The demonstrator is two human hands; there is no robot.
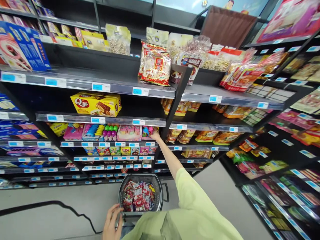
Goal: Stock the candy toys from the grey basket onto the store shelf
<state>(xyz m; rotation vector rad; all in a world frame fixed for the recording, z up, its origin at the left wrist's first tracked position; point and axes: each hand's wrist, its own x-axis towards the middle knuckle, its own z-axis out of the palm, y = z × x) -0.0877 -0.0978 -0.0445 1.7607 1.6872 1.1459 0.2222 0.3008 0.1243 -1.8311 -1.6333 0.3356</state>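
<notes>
My right hand (155,135) reaches to the shelf and touches or nearly touches an open display box with small pink and blue toy-like items (148,131). Its fingers are small and partly hidden, so a grip cannot be made out. Beside that box stand a pink display box (129,133) and rows of green-and-purple containers (110,132). Low in front of me, my left hand (113,220) has its fingers stretched and apart near the rim of a grey shopping basket (121,191). Inside the basket lie many small red and white wrapped packets (138,195).
Above the display boxes, a yellow snack carton (96,104) sits on a shelf. Red and clear snack bags (156,66) stand on the top ledge. More shelving with bags (252,166) runs along the right. A black cord (67,206) crosses the view at lower left.
</notes>
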